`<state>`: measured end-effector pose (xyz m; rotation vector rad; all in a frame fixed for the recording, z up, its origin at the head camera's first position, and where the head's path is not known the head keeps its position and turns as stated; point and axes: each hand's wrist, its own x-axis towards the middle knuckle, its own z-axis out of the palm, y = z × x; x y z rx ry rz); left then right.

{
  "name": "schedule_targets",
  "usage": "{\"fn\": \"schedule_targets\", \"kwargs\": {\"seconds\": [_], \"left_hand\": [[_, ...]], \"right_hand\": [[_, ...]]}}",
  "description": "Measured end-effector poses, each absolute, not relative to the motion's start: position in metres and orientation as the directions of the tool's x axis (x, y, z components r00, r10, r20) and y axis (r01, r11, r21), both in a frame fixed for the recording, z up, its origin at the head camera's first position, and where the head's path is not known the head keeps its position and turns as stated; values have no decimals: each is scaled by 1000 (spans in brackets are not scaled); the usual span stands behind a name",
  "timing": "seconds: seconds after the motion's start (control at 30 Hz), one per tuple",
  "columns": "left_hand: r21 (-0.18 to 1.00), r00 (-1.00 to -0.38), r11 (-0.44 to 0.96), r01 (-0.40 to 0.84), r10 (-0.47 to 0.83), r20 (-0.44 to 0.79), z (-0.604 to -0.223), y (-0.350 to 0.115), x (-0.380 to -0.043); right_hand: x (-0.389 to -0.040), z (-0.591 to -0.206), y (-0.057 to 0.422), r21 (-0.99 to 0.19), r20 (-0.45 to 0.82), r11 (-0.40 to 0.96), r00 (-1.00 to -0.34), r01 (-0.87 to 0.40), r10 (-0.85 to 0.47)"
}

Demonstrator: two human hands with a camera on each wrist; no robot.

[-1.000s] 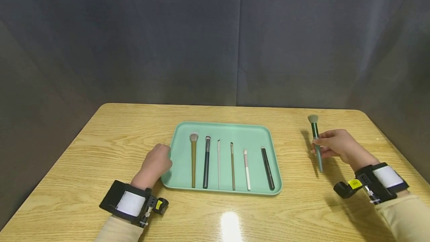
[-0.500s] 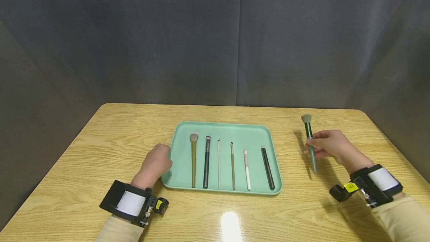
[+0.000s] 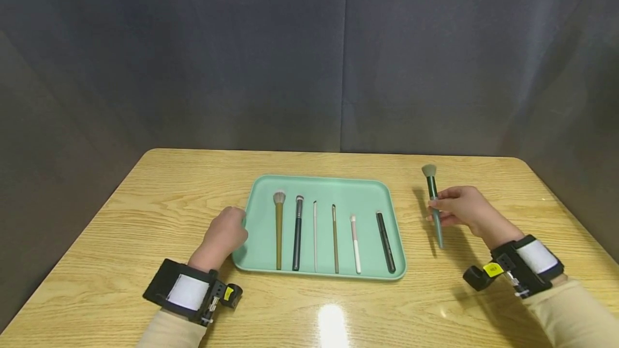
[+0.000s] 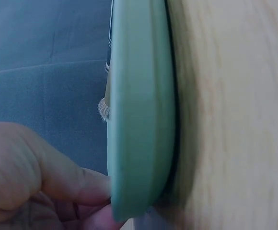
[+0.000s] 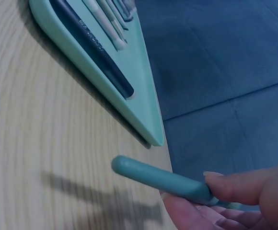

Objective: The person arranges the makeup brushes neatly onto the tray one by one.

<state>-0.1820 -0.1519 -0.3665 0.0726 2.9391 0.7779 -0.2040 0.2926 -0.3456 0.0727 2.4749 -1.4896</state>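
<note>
My right hand pinches a green makeup brush by its handle, bristles pointing away, above the table to the right of the tray. The handle's rounded end shows in the right wrist view, with a shadow below it. At the left, my left hand grips the rim of the mint-green tray between thumb and fingers, as the left wrist view shows. In the tray several brushes lie side by side, among them a thick tan one, a dark one and a pink-and-white one. A black pen-like stick lies at the right.
The wooden table extends around the tray on all sides. A dark grey curtain hangs behind its back edge. Inside the tray, a slim white brush and a slim brown brush lie near the middle.
My right hand has moved left toward the tray, carrying the green makeup brush along. The left hand, the tray and its contents have stayed in place.
</note>
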Motion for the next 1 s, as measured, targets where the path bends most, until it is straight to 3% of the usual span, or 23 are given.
{"fn": "schedule_targets", "kwargs": {"seconds": [1.0], "left_hand": [[503,-993,864,10,68,-96,-365,-151,-182]], "right_hand": [[-193,-347,253,-906,-215,403,-961,129,-174]]}}
